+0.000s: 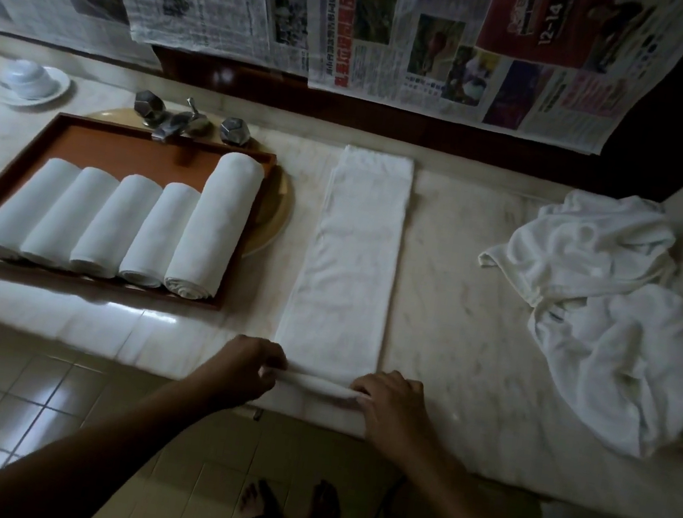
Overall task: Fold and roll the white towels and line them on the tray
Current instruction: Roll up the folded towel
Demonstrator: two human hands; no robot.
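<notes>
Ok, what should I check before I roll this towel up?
1. Grip: left hand and right hand both hold the rolled end: ok.
2. Towel lies flat and straight ahead: ok.
3. Pile lies apart from the towel: ok.
4. Rolled end even across: cannot tell, the hands cover its ends.
5. Room on the tray beside the five rolls: cannot tell.
</notes>
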